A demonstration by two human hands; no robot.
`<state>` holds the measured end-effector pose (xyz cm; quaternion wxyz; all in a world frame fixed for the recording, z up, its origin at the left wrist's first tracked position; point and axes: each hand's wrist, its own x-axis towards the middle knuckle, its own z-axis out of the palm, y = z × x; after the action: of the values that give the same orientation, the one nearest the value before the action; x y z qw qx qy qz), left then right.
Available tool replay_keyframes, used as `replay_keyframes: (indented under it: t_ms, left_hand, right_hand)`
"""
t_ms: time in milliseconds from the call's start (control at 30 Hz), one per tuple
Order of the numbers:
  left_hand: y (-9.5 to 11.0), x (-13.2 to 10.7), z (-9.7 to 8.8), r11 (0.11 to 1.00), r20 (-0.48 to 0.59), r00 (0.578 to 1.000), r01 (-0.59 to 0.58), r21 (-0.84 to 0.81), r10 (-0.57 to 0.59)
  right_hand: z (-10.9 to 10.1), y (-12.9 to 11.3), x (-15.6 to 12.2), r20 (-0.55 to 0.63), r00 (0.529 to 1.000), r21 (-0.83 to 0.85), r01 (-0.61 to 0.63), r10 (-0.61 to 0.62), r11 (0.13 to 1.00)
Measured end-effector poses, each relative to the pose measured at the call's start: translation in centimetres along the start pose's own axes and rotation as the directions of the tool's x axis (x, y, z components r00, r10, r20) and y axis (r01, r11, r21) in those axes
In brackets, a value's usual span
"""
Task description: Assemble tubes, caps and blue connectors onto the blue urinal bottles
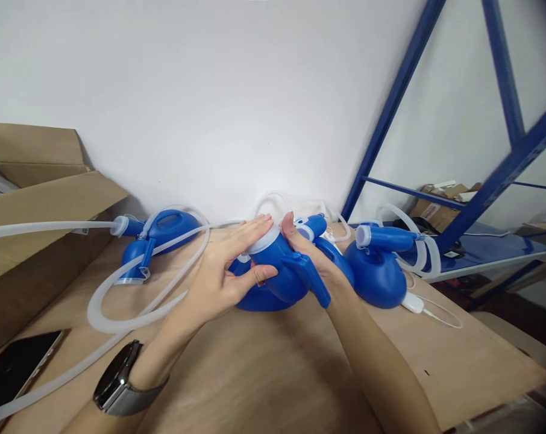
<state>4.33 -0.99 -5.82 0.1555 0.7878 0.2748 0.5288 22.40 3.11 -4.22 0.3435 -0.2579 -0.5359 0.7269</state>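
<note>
My left hand [219,265] and my right hand [311,256] both grip a blue plastic bottle [273,268], which has a white-rimmed neck and a flat blue handle. The bottle is tilted, its neck pointing up and to the left. Directly beneath it lies a second blue bottle [259,301], partly hidden by my hands. A third blue bottle [375,268] sits to the right of my right hand, and a fourth [158,235] lies to the left of my left hand. A translucent white silicone tube [119,316] loops across the plywood table [273,374].
A large open cardboard box [38,211] stands at the left edge of the table, with a black smartphone [15,367] in front of it. A white plug [412,303] with a thin cable lies at the right. Blue metal shelving [494,169] rises behind, and a white wall [210,102] stands beyond the table.
</note>
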Motion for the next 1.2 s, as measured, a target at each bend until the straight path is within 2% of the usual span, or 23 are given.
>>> replay_keyframes:
  t_ms: [100, 200, 300, 433, 500, 600, 667, 767, 800, 833, 900, 967, 1000, 1067, 1100, 1200]
  left_hand:
    - [0.2, 0.0, 0.3, 0.997, -0.060, 0.998, -0.003, 0.075, 0.007]
    - [0.0, 0.3, 0.3, 0.990, -0.144, 0.981, 0.134, 0.042, -0.127]
    - [-0.3, 0.6, -0.3, 0.955, -0.279, 0.914, 0.290, -0.056, -0.294]
    - [-0.1, 0.8, -1.4, 0.908, -0.459, 0.807, 0.418, 0.000, -0.372]
    - [0.1, 0.8, -1.7, 0.884, -0.447, 0.792, 0.467, 0.005, -0.416]
    - [0.4, 1.1, -1.9, 0.838, -0.310, 0.779, 0.520, -0.167, -0.545]
    - [0.3, 1.4, -2.0, 0.769, -0.242, 0.734, 0.565, -0.300, -0.634]
    - [0.1, 1.6, -2.0, 0.716, -0.257, 0.675, 0.594, -0.367, -0.691]
    - [0.0, 1.5, -2.0, 0.727, -0.275, 0.680, 0.580, -0.366, -0.680]
    - [0.0, 1.4, -1.9, 0.757, -0.293, 0.703, 0.549, -0.355, -0.648]
    - [0.1, 1.0, -1.7, 0.851, -0.323, 0.793, 0.431, -0.300, -0.516]
    - [0.4, 0.4, -1.5, 0.947, -0.319, 0.898, 0.245, -0.209, -0.303]
    - [0.6, 0.2, -1.6, 0.976, -0.310, 0.931, 0.150, -0.159, -0.194]
    - [0.9, -0.2, -1.8, 0.996, -0.279, 0.959, 0.024, -0.083, -0.047]
    - [1.0, -0.3, -2.1, 0.998, -0.263, 0.965, 0.003, -0.058, -0.018]
    - [1.1, -0.1, -3.0, 0.999, -0.235, 0.971, 0.048, -0.020, -0.051]
  right_hand:
    - [0.2, -0.1, 0.0, -0.002, 1.000, 0.029, -0.022, 0.022, 0.999]
    - [-0.1, 0.0, 0.6, -0.029, 0.999, 0.074, -0.019, 0.021, 0.997]
    - [-0.7, -0.1, 1.0, -0.038, 0.998, 0.090, 0.049, -0.046, 0.995]
    - [-1.1, -0.4, 0.2, 0.019, 0.974, -0.027, 0.228, -0.227, 0.973]
    - [-0.6, -0.4, -0.4, 0.050, 0.953, -0.154, 0.304, -0.300, 0.940]
    - [0.6, 0.1, -0.8, -0.013, 0.914, -0.320, 0.381, -0.406, 0.868]
    - [1.4, 0.6, -0.8, -0.059, 0.886, -0.374, 0.407, -0.460, 0.833]
    - [1.9, 1.2, -0.5, -0.077, 0.877, -0.393, 0.410, -0.474, 0.823]
    - [1.9, 1.3, -0.3, -0.085, 0.879, -0.380, 0.407, -0.469, 0.831]
    - [1.7, 1.3, -0.2, -0.093, 0.882, -0.357, 0.403, -0.461, 0.843]
    - [1.3, 1.2, 0.0, -0.098, 0.896, -0.278, 0.394, -0.434, 0.876]
    - [0.8, 1.0, 0.1, -0.086, 0.918, -0.174, 0.368, -0.387, 0.913]
    - [0.6, 0.9, 0.1, -0.072, 0.931, -0.125, 0.347, -0.357, 0.929]
    - [0.4, 0.9, 0.2, -0.039, 0.953, -0.052, 0.300, -0.302, 0.953]
    - [0.4, 0.9, 0.3, -0.025, 0.959, -0.027, 0.282, -0.283, 0.959]
    - [0.4, 1.2, 0.6, -0.004, 0.961, 0.005, 0.276, -0.276, 0.961]
